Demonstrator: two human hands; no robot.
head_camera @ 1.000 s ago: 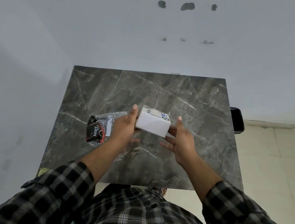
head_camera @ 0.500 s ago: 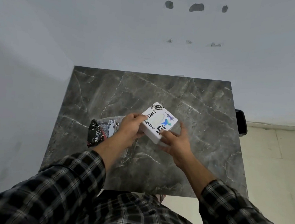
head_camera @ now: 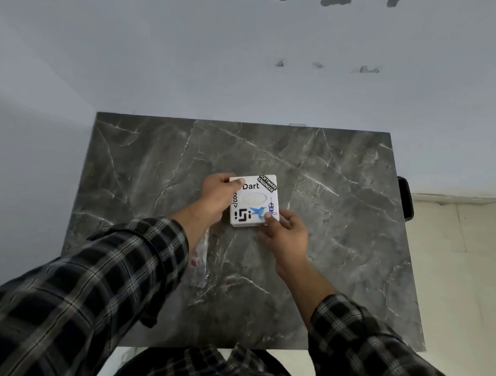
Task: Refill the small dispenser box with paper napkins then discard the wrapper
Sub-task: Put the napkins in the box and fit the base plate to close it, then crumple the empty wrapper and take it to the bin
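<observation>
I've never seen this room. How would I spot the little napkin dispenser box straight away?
Find the dark marble table against the pale wall. Near its middle, the left hand and right hand hold a small white square box. It stands out by its stickers reading "Dart" and "Software Engineer", a blue bird, and an oval slot on top.

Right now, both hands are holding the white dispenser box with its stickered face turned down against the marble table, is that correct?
Not quite: the head view shows the stickered face turned up, oval slot visible. Otherwise yes, the left hand and right hand both hold the white dispenser box on the marble table.
</observation>
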